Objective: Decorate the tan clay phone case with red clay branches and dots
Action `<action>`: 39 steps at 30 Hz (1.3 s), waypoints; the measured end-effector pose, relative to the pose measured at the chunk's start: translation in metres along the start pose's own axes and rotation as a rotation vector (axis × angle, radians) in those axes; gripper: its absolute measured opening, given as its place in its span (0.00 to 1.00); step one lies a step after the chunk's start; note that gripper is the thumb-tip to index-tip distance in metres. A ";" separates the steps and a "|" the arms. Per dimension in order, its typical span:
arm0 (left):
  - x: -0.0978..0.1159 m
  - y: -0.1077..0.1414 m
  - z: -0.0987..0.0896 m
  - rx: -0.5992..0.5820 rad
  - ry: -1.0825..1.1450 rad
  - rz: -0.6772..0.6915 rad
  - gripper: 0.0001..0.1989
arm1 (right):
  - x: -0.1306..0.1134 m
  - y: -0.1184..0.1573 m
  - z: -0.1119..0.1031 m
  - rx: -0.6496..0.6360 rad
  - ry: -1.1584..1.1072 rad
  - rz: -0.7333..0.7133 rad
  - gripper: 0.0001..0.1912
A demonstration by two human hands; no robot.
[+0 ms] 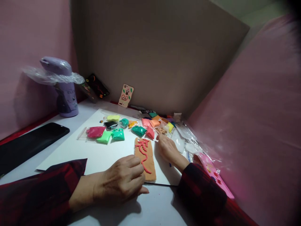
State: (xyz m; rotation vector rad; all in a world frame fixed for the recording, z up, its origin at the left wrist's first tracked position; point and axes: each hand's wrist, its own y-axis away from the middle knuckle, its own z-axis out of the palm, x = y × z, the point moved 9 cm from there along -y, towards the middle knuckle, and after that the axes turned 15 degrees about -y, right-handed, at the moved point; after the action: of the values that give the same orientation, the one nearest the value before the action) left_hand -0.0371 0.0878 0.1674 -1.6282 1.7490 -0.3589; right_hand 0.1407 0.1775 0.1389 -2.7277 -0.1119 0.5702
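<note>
tan clay-like ground, one phone case [150, 163]: it lay flat on the white board [101, 157], near its front edge, between the two hands.

done: one coral strand [146, 156], winding down the face to near the lower end; one beaded, branching cluster [144, 145] of the same coral, at the top. judged partway along: relief sat mostly in the upper part.

unworked: the visible tan at the right and below, plain, with no second colour on it. the lower left was partly hidden by a hand.

left hand [124, 179]: fingers curled well in, thumb reaching out low, laid over the case's left edge; whether anything was pinched could not be told.

right hand [168, 149]: fingers loosely bent, beside the upper right corner, near the packets; contents, if any, could not be told.

stock: packets in coral [150, 132], dark green [138, 131], black [110, 125] and magenta [96, 132], among others.

also present: one decorated beige case [126, 95], leaning at the back wall; one lilac bottle [67, 106], upright.
</note>
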 end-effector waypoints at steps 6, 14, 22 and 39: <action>-0.022 0.004 -0.003 0.160 0.106 -0.219 0.10 | 0.008 0.006 -0.052 0.115 -0.303 0.065 0.10; -0.039 0.013 0.019 0.024 0.642 -0.743 0.13 | -0.072 0.063 -0.040 0.095 -1.002 0.003 0.04; -0.032 0.009 0.034 -0.072 0.923 -0.822 0.14 | -0.078 0.086 -0.013 0.122 -1.181 -0.011 0.03; -0.021 0.004 0.020 -0.063 0.553 -0.548 0.11 | -0.067 0.095 0.005 -0.027 -1.278 0.089 0.11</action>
State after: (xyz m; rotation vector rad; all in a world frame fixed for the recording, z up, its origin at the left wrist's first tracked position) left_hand -0.0278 0.1134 0.1566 -2.1924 1.6580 -1.1067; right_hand 0.0780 0.0809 0.1257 -1.9429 -0.2923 2.1980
